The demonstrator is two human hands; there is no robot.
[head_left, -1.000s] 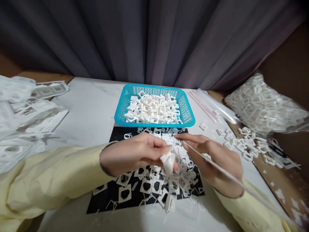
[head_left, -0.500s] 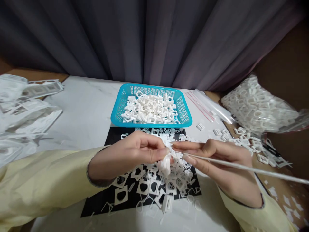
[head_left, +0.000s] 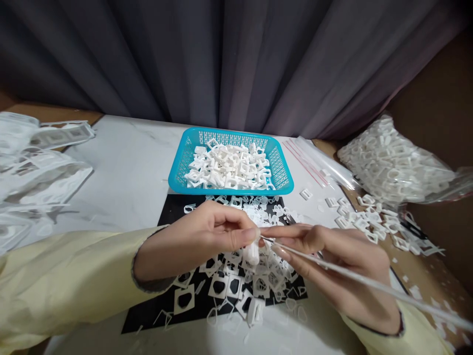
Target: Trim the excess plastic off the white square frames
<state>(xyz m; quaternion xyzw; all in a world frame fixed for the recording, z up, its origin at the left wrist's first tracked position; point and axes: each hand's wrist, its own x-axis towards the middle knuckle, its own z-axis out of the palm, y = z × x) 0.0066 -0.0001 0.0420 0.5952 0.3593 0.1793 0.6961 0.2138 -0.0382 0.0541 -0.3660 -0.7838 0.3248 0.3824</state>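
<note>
My left hand (head_left: 218,229) is closed in a pinch on a small white foam-like piece (head_left: 252,252), which hangs below the thumb and fingertips. My right hand (head_left: 332,266) grips a slim white rod-like tool (head_left: 354,277) with a thin, dark metal tip. That tip touches or nearly touches the piece at my left fingertips; exact contact is hidden. The tool's long white shaft slants away to the lower right. Beneath both hands, white cut-out frames (head_left: 184,299) and thin scraps lie heaped on a black mat (head_left: 148,315).
A blue basket (head_left: 231,192) of white pieces stands behind the mat. On the right are a clear bag (head_left: 395,162) full of pieces, flat plastic bags (head_left: 325,165) and loose pieces (head_left: 373,219). White perforated sheets (head_left: 44,167) pile up at left. A dark curtain (head_left: 236,64) hangs behind.
My right hand has moved slightly, bringing its fingers and the tool's tip closer to the white piece. The tool's far end has swung lower. My left hand has barely moved.
</note>
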